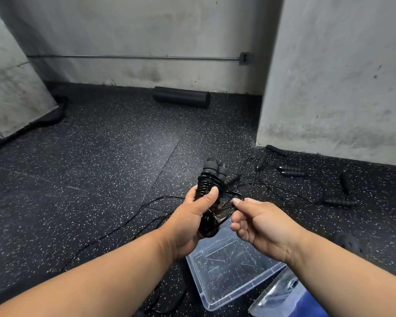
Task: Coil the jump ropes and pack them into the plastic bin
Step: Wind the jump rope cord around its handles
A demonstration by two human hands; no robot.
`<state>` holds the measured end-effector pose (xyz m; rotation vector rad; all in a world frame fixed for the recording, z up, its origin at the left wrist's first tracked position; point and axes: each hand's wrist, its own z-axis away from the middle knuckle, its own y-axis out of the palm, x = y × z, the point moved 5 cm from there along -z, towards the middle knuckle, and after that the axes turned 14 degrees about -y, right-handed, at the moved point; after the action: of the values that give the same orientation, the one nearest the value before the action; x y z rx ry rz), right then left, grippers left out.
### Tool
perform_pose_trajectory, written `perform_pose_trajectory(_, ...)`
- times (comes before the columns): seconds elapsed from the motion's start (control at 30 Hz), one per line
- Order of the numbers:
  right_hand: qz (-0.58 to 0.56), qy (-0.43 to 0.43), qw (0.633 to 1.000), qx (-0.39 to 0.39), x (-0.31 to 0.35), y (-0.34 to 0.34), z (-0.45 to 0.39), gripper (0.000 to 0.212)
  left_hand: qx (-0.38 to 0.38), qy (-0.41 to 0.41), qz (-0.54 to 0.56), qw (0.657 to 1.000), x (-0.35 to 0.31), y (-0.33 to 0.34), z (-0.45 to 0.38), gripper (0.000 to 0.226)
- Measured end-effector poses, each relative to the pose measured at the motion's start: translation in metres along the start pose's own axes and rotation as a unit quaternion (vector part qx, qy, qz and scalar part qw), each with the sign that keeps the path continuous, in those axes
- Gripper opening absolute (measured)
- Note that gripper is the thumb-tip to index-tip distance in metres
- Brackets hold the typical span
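My left hand (193,216) grips a black jump rope (209,179) whose thin cord is wound tightly around its two ribbed handles, held upright above the floor. My right hand (258,221) pinches the loose end of that cord beside the bundle. Below both hands sits a clear plastic bin (226,291) with nothing in it. Several more black jump ropes (293,172) lie uncoiled on the floor to the right, with handles scattered and cords tangled.
Speckled black rubber flooring runs to grey concrete walls. A black foam roller (181,97) lies by the back wall. A concrete pillar (336,76) stands at the right. A blue-edged bin lid (290,296) leans at the lower right. Loose cord (124,225) trails left across the floor.
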<state>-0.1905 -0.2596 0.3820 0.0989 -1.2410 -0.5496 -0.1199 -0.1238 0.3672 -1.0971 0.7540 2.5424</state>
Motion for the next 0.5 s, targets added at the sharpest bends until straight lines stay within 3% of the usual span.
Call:
perform_pose_trajectory(0.07,0.05,-0.022,0.998,0.017,0.0,0.003,0.002,0.019,0.004,-0.001,0.014,1.0,0.0,0.001,0.0,0.048)
perform_pose_trajectory(0.17,0.143,-0.044,0.988,0.02,-0.001,0.006,0.007,0.037,0.004,0.001,0.029,1.0,0.001,-0.001,-0.003,0.053)
perform_pose_trajectory(0.27,0.286,-0.119,0.95,-0.04,0.001,-0.003,0.013,0.051,0.005,0.004,0.056,0.998,0.003,-0.002,-0.005,0.055)
perform_pose_trajectory(0.33,0.392,-0.276,0.875,-0.069,0.012,0.001,0.024,0.047,0.007,0.012,0.072,0.997,0.004,-0.001,-0.006,0.056)
perform_pose_trajectory(0.4,0.511,-0.424,0.748,-0.006,0.014,0.019,0.034,0.032,0.01,0.023,0.085,0.996,0.005,-0.001,-0.008,0.058)
perform_pose_trajectory(0.43,0.549,-0.446,0.706,0.028,0.009,0.027,0.034,0.026,0.009,0.028,0.089,0.996,0.004,-0.001,-0.008,0.058)
perform_pose_trajectory(0.5,0.58,-0.415,0.699,0.054,-0.003,0.03,0.026,0.023,0.0,0.034,0.093,0.995,0.004,0.0,-0.008,0.059)
